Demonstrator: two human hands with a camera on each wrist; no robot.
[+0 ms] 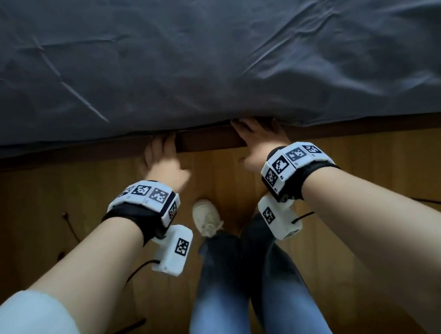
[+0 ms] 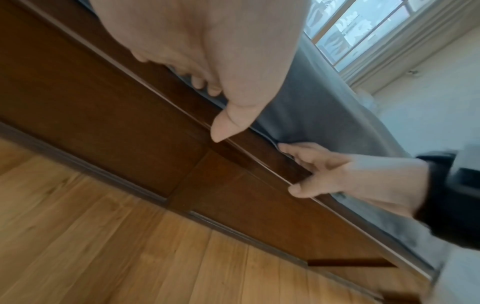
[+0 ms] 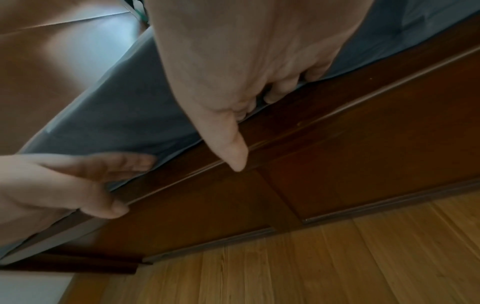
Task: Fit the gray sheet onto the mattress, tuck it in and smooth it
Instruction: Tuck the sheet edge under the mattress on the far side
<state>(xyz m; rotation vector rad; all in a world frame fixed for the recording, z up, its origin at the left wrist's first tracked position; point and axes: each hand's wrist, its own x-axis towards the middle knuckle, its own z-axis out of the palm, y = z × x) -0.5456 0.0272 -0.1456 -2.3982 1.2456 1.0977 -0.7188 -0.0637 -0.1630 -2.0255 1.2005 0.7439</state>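
Note:
The gray sheet (image 1: 208, 52) covers the mattress top with some creases and hangs over the near edge. Both hands work side by side at that edge. My left hand (image 1: 162, 154) lies with straight fingers (image 3: 116, 164) against the sheet's side (image 3: 124, 107), its thumb on the wooden bed frame (image 1: 208, 142). My right hand (image 1: 259, 141) pushes its fingers (image 2: 298, 152) into the gap between sheet and frame rail, thumb outside on the rail. The fingertips of both hands are hidden in the gap. The sheet's hem is not visible.
The dark wooden bed frame (image 2: 116, 123) runs along the mattress, above a light wood floor (image 1: 62, 200). My legs and a white shoe (image 1: 206, 216) stand close to the frame. Thin dark cables (image 1: 69, 225) lie on the floor at left. A window (image 2: 363, 26) is beyond the bed.

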